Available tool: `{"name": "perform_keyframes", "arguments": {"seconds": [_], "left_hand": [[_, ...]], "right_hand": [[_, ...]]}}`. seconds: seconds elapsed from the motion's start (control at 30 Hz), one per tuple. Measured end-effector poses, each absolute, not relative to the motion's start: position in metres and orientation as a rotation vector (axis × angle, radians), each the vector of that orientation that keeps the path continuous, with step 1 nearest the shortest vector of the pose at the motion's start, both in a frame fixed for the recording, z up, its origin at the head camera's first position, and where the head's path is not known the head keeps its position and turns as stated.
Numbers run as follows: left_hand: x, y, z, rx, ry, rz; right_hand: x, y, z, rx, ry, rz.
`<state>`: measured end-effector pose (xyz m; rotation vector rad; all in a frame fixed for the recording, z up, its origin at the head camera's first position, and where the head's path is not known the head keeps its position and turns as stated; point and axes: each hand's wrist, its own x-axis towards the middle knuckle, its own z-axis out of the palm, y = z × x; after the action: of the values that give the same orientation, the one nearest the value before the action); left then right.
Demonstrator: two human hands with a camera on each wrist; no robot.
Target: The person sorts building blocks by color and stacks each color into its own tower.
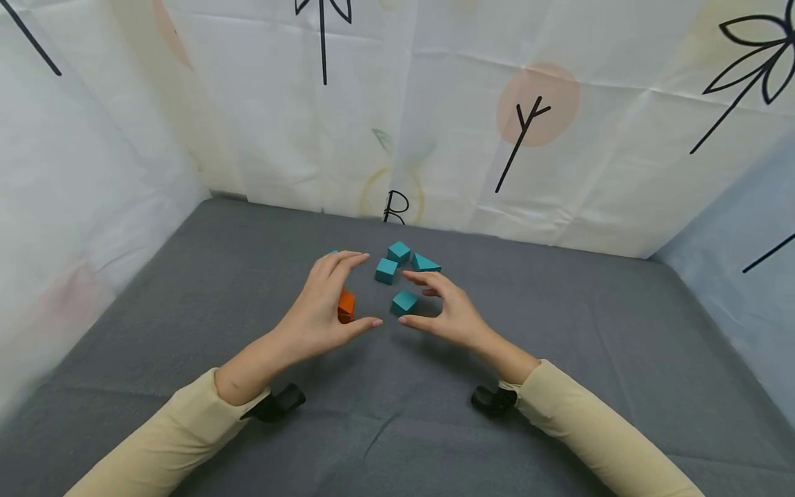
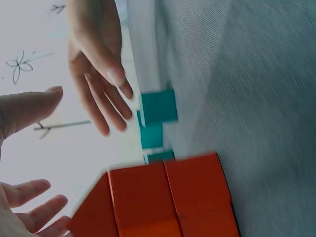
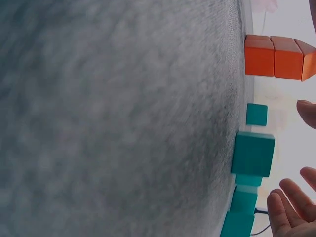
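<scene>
An orange stack (image 1: 346,306) of two cubes with a triangular block (image 2: 95,210) on top stands on the table. My left hand (image 1: 310,314) is beside it, thumb and fingers spread apart, partly covering it in the head view. To the right, my right hand (image 1: 456,314) hovers with relaxed fingers and holds nothing. Its thumb tip is right by the nearest teal cube (image 1: 404,302). Beyond that cube lie two more teal cubes, one nearer (image 1: 386,270) and one farther (image 1: 399,252), and a teal triangular block (image 1: 426,263).
Another teal piece (image 1: 333,251) peeks out behind my left fingers, mostly hidden. A grey cloth (image 1: 590,386) covers the table. Patterned white fabric (image 1: 447,138) hangs along the back edge and sides. Dark wrist devices (image 1: 493,400) sit at both sleeve cuffs.
</scene>
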<state>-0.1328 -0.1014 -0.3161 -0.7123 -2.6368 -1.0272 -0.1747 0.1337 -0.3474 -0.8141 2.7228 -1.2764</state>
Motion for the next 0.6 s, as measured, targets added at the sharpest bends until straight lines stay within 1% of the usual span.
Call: {"name": "perform_keyframes", "arguments": {"seconds": [0.33, 0.6], "left_hand": [[-0.136, -0.074, -0.320, -0.765, -2.614, -1.028], [-0.139, -0.055, -0.329, -0.704, -2.717, -1.131]], "right_hand": [[-0.181, 0.145, -0.350, -0.869, 2.675, -1.267], [-0.184, 0.149, -0.349, -0.836, 2.615, -1.266]]}}
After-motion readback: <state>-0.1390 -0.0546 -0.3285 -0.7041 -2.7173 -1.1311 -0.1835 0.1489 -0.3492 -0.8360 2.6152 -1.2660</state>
